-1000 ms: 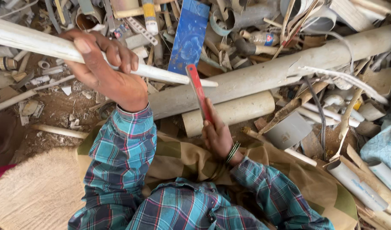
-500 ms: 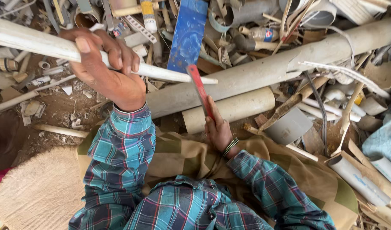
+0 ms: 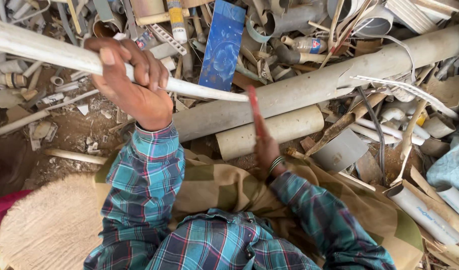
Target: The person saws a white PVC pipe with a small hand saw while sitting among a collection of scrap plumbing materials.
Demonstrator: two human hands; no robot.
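Observation:
My left hand (image 3: 132, 82) grips a long white plastic pipe (image 3: 44, 50) that runs from the upper left to a thin split tip near the middle. My right hand (image 3: 266, 152) holds a red-handled tool (image 3: 254, 112) upright, its upper end just under the pipe's tip. Both sleeves are teal and red plaid. A brown cloth (image 3: 224, 185) lies over my lap under the right forearm.
A big heap of scrap plastic pipes surrounds me: a long grey pipe (image 3: 339, 80), a short beige pipe piece (image 3: 274, 130), a blue flat panel (image 3: 222, 45), a plastic bottle (image 3: 307, 45). Pale pipes (image 3: 424, 212) lie at right. A woven round mat (image 3: 44, 230) sits at lower left on dirt ground.
The right hand has lowered slightly with the red tool, which now stands more upright. The left hand keeps its grip on the white pipe.

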